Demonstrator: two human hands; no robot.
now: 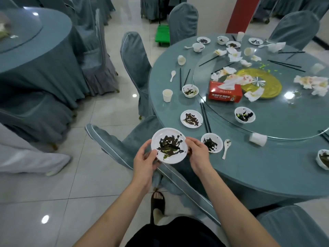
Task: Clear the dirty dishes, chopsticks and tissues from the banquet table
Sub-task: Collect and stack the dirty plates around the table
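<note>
White dirty plate (pixel 169 146), face up and tilted, gripped at opposite rims by left hand (pixel 144 160) and right hand (pixel 198 154).

Bare-armed person in dark clothing

No sleeves reach the forearms; black garment (pixel 175 234) at the waist, black open-toed slipper (pixel 157 202) on one foot.

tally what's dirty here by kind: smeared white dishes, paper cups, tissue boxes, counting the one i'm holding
smeared white dishes: 11, held plate included
paper cups: 6, the far-right one blurred
tissue box: 1
total: 18
</note>
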